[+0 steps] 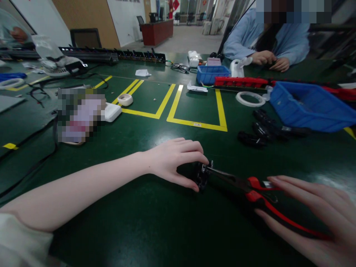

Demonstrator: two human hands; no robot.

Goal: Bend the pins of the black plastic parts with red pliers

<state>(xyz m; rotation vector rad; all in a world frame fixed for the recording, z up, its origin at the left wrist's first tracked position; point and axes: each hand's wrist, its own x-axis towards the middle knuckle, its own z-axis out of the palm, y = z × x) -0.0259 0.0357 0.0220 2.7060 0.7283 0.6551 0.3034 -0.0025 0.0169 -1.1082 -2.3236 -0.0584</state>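
My left hand [180, 157] grips a small black part [202, 177] with metal bits between thumb and fingers, low over the green table. My right hand [325, 207] is wrapped round the red and black handles of long-nose pliers [250, 189]. The jaws of the pliers point left, and their tip meets the upper side of the black part. Whether the tip clamps anything there is too small to tell. Several similar black parts [260, 129] lie in a loose pile beyond my right hand.
A blue bin [311, 107] stands at the right, with a white tape roll [250, 99] beside it. A smaller blue bin [213, 74] is farther back. A phone [83, 115] and white box [111, 112] lie left. Across the table sits a person [267, 40].
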